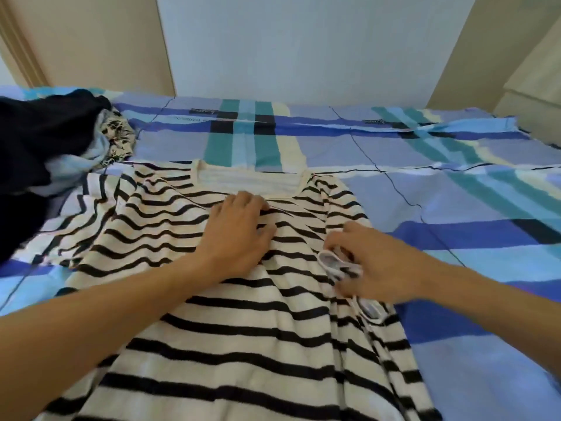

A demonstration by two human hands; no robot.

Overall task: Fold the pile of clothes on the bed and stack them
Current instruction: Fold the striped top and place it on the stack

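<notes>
Striped top (236, 344) spread mid-frame

It lies on the bed (455, 177), neckline toward the top. My left hand (239, 235) presses its chest, grip wide and flat; my right hand (379, 268) pinches the sleeve cuff (332, 262). Clothes pile (39, 141) sits upper left.

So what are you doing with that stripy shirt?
A person is folding a striped shirt spread out on the bed. The left hand presses flat on its chest, just below the neckline. The right hand holds the sleeve end, which lies over the shirt's side. A dark pile of clothes sits unfolded at the left.
</notes>
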